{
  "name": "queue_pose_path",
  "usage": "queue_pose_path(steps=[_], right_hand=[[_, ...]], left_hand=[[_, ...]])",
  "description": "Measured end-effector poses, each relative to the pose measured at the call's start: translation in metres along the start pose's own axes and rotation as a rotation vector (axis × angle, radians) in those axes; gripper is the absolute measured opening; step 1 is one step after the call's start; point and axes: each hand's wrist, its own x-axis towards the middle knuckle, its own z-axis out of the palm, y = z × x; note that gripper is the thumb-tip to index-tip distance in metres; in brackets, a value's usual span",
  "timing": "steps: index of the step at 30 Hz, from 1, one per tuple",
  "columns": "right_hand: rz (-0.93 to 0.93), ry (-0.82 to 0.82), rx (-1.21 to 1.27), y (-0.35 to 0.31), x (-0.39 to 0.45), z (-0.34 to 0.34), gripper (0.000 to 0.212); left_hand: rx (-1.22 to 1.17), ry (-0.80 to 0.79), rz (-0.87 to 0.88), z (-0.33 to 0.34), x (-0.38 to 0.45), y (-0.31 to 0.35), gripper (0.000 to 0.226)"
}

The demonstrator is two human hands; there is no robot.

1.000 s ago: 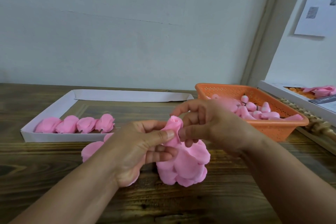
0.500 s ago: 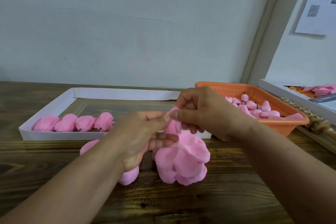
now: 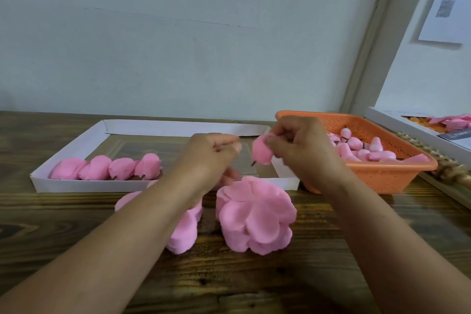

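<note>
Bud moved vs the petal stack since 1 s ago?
Yes. The bud, pinched by the right hand, has lifted up away from the petal stack, toward the right corner of the tray; the left hand no longer touches it.

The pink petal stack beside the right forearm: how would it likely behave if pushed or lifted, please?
The pink petal stack looks like thin loose layers, so a push would probably shear or topple it. Its soft, curled edges suggest it is light and floppy; lifted from the top, lower layers may stay on the table.
</note>
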Motion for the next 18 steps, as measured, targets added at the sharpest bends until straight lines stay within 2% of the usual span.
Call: queue_pose_path(steps=[1, 3, 5, 9, 14, 16, 18], right_hand=[[0.050, 0.060, 0.025, 0.009, 0.000, -0.003, 0.028], [0.108, 0.131, 0.050, 0.023, -0.003, -0.006, 0.024], [0.111, 0.154, 0.074, 0.029, -0.005, -0.004, 0.023], [0.062, 0.162, 0.093, 0.030, -0.007, -0.002, 0.023], [0.049, 0.149, 0.130, 0.032, -0.012, -0.004, 0.019], [0.043, 0.151, 0.142, 0.033, -0.013, -0.004, 0.019], [0.040, 0.157, 0.161, 0.034, -0.013, -0.004, 0.019]], left_hand=[[0.211, 0.016, 0.059, -0.003, 0.005, -0.006, 0.017], [0.638, -0.062, 0.112, -0.005, 0.011, -0.014, 0.026], [0.898, -0.163, 0.092, -0.004, 0.016, -0.018, 0.034], [0.938, -0.293, 0.109, 0.000, 0.020, -0.019, 0.028], [0.913, -0.183, 0.181, 0.002, 0.022, -0.021, 0.009], [0.867, -0.144, 0.182, 0.003, 0.022, -0.021, 0.022], [0.778, -0.122, 0.167, 0.000, 0.022, -0.019, 0.027]])
